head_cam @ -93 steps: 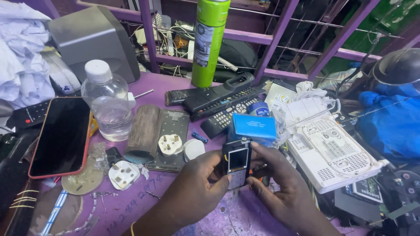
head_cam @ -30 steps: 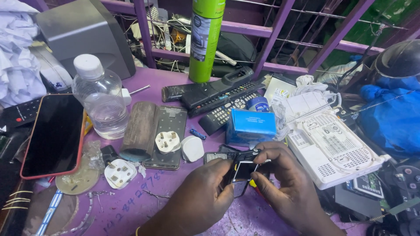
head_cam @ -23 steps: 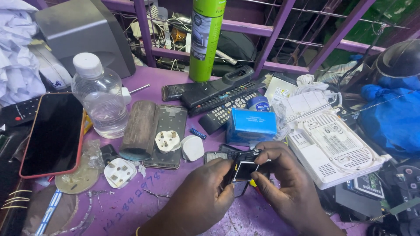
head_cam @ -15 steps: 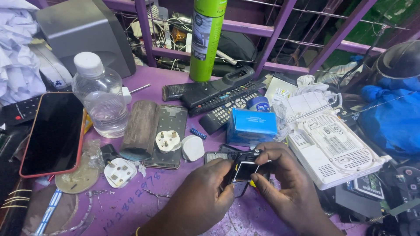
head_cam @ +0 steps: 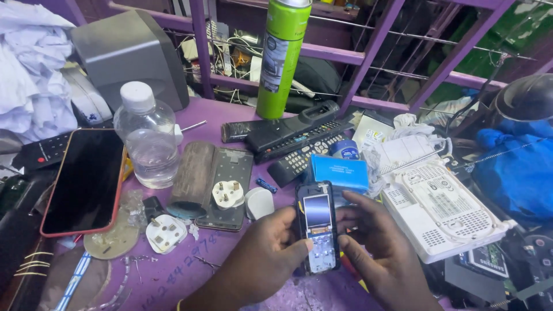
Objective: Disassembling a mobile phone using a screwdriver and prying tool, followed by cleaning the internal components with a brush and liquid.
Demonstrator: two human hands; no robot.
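Now both hands, left hand [head_cam: 262, 259] and right hand [head_cam: 377, 253], grip a small stripped black keypad phone [head_cam: 317, 227] upright near the purple workbench's [head_cam: 173, 270] front edge, inspecting it; next calls for steady fingertip work.

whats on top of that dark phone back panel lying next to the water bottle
A white three-pin plug rests on the dark panel, pins up, and a brown block covers its left edge. What lies underneath the panel is hidden.
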